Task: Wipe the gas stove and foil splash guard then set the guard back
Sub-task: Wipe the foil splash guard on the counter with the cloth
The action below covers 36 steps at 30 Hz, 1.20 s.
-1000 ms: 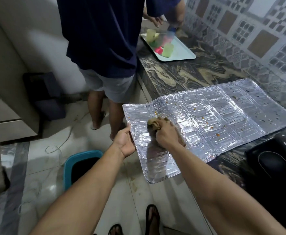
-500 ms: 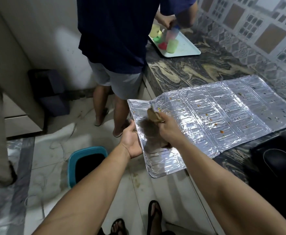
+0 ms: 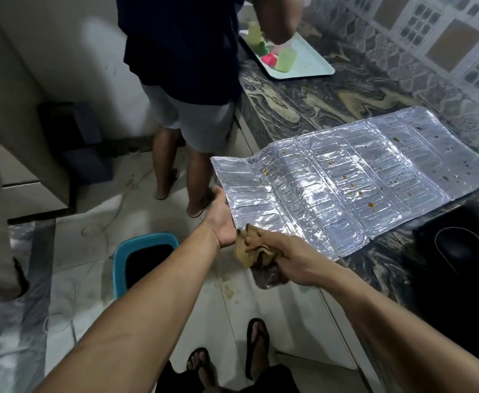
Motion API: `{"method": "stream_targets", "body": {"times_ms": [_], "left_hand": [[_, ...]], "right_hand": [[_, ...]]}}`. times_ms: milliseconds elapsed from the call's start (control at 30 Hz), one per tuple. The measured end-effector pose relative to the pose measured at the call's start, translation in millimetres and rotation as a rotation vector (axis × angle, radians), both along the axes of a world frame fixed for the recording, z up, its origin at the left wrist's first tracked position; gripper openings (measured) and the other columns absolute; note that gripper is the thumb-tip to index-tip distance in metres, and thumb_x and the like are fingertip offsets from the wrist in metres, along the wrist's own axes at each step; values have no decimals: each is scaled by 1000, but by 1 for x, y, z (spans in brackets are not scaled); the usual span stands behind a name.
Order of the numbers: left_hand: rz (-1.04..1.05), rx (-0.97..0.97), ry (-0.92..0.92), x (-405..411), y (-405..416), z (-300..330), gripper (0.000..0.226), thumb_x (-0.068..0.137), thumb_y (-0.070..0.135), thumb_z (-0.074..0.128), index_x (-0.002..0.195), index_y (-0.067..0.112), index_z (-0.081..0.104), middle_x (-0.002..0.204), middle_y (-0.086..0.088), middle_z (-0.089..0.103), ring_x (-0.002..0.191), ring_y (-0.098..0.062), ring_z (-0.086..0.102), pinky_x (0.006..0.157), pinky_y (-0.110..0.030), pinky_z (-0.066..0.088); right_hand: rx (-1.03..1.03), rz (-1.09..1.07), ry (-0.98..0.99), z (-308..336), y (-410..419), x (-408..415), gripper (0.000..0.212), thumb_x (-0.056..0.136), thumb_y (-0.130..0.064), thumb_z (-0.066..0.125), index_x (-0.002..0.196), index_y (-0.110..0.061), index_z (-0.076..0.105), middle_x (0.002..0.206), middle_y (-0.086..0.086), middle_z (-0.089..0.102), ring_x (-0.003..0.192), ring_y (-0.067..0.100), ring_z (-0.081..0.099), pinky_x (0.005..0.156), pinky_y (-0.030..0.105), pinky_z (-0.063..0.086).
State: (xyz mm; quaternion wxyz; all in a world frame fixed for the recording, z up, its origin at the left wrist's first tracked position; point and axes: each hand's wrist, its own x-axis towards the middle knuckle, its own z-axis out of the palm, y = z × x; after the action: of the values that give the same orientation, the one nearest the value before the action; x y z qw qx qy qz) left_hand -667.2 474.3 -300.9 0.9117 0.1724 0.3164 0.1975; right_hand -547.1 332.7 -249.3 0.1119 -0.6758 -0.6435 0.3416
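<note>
Now hands (image 3: pixel 261 239) flank the foil guard's (image 3: pixel 346 180) overhanging end (right grips rag (image 3: pixel 251 248)).

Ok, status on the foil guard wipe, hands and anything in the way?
Left hand holds foil guard edge. Right hand grips cloth at near corner. Orange spots remain. Second person stands close ahead.

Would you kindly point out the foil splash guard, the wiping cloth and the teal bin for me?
foil splash guard (image 3: pixel 346 191): head view, on its shiny middle panel.
wiping cloth (image 3: pixel 251 246): head view, on the tan bunched fabric ahead of the knuckles.
teal bin (image 3: pixel 144 240): head view, on its far rim.
</note>
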Motion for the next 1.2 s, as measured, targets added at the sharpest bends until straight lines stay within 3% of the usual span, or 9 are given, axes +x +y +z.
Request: {"method": "stream_targets", "body": {"times_ms": [67, 200, 367, 467, 567, 667, 867, 967, 1200], "left_hand": [[-32, 8, -12, 0, -1, -1, 104, 77, 84, 3, 137, 14, 50, 138, -15, 53, 121, -34, 54, 97, -51, 43], [-97, -21, -9, 0, 2, -6, 118, 62, 94, 5, 142, 19, 47, 145, -19, 46, 132, -40, 45, 112, -59, 28], [-96, -18, 0, 2, 4, -2, 120, 62, 93, 1, 140, 16, 49, 143, -19, 48, 132, -39, 44, 114, -58, 26], [-68, -9, 14, 0, 4, 1, 117, 64, 92, -1, 136, 17, 52, 140, -17, 51, 131, -37, 46, 113, -57, 28], [-23, 22, 20, -1, 4, 2, 108, 72, 87, 2, 137, 17, 52, 137, -15, 55, 128, -35, 50, 110, -53, 34], [32, 62, 56, -4, 11, 2, 92, 84, 78, 12, 136, 15, 53, 136, -15, 57, 124, -33, 54, 106, -47, 40], [181, 65, 63, -8, 28, 1, 40, 99, 44, 40, 112, 13, 62, 107, -16, 71, 97, -32, 68, 81, -50, 50], [193, 72, 47, -6, 35, 6, 39, 99, 39, 42, 102, 8, 65, 99, -18, 72, 99, -35, 64, 86, -53, 47], [208, 56, 52, 3, 57, 12, 33, 94, 28, 49, 106, 2, 65, 93, -21, 73, 96, -38, 64, 83, -51, 49]], "right_hand": [[-45, 30, 4, 1, -9, 1, 69, 77, 11, 42, 131, -29, 58, 142, 0, 44, 117, 16, 52, 88, 7, 40], [-85, 121, -103, -1, -26, 0, 67, 76, 1, 43, 128, -39, 56, 136, 0, 45, 122, 26, 48, 100, 42, 44], [-136, 292, -213, -4, -40, -7, 55, 81, -2, 46, 126, -30, 59, 126, -4, 57, 121, 11, 38, 107, 39, 26], [-159, 300, -183, 4, -41, -6, 50, 80, 1, 44, 115, -31, 62, 110, -7, 64, 110, 10, 47, 100, 34, 32], [-227, 73, 31, 33, -29, 4, 30, 82, 0, 43, 85, -26, 57, 77, -4, 64, 75, 17, 62, 72, 35, 51], [-105, -209, 220, 53, -3, 28, 23, 78, 1, 47, 75, -19, 59, 60, -7, 58, 55, 3, 59, 57, 24, 49], [142, -726, 284, 61, 67, 88, 14, 91, -5, 56, 100, -7, 65, 83, 10, 66, 66, 19, 60, 53, 28, 52], [224, -910, 138, 48, 103, 111, 9, 83, -18, 58, 89, -14, 65, 92, 16, 69, 80, 34, 66, 72, 46, 58], [178, -995, -142, 28, 145, 101, 26, 94, -17, 44, 109, -2, 59, 110, 22, 63, 101, 37, 58, 78, 38, 44]]}}
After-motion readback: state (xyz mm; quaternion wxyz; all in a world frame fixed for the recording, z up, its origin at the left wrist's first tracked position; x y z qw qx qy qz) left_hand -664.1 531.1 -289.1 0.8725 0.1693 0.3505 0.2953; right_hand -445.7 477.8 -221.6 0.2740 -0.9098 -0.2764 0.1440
